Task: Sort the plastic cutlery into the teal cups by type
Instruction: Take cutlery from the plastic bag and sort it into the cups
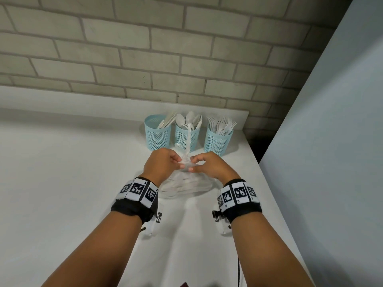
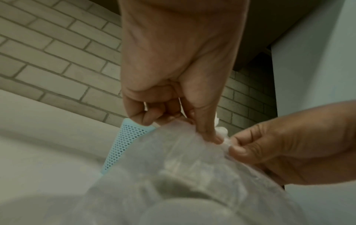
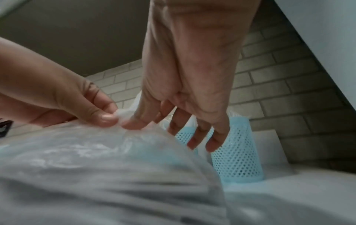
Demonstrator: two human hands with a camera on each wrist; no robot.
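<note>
Three teal mesh cups stand at the back of the white counter: the left cup (image 1: 157, 133) holds knives, the middle cup (image 1: 192, 139) spoons, the right cup (image 1: 217, 141) forks. In front of them lies a clear plastic bag (image 1: 186, 186) with white cutlery inside. Its twisted neck (image 1: 187, 141) rises before the middle cup. My left hand (image 1: 177, 162) and right hand (image 1: 192, 166) both pinch the knot at the bag's neck, thumb against forefinger. The wrist views show the left hand (image 2: 204, 135) and the right hand (image 3: 133, 124) on that knot, over the bag (image 2: 183, 175) (image 3: 96, 159).
A brick wall (image 1: 145, 48) runs behind the cups. A tall pale panel (image 1: 331, 141) borders the counter (image 1: 72, 162) on the right, close to the fork cup. A dark cable (image 1: 238, 272) hangs near the front right.
</note>
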